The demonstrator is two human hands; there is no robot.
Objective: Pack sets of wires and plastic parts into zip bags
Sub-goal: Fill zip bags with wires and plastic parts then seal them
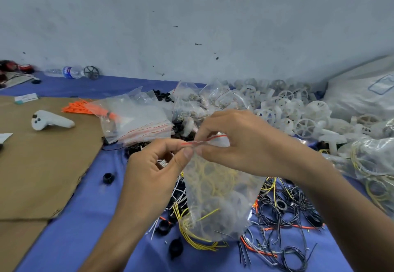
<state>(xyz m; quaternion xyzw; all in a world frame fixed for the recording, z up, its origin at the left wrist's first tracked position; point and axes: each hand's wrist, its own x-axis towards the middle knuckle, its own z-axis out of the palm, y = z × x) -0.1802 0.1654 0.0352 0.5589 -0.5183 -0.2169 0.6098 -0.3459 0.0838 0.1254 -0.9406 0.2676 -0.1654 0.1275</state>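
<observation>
A clear zip bag [219, 195] with a red seal strip hangs in the middle of the head view, filled with yellow wires and white plastic parts. My left hand [153, 169] pinches the bag's top edge from the left. My right hand [241, 146] pinches the same red strip from the right, thumb and fingers closed on it. Loose black, yellow, orange and white wires [283, 218] lie on the blue cloth under and to the right of the bag. A pile of white plastic wheels [298, 109] lies at the back right.
A stack of empty zip bags [136, 118] lies behind my hands, beside orange wires [76, 107]. Brown cardboard [42, 165] covers the left, with a white controller [51, 120] on it. A water bottle [66, 72] lies by the wall. Filled bags [375, 165] sit far right.
</observation>
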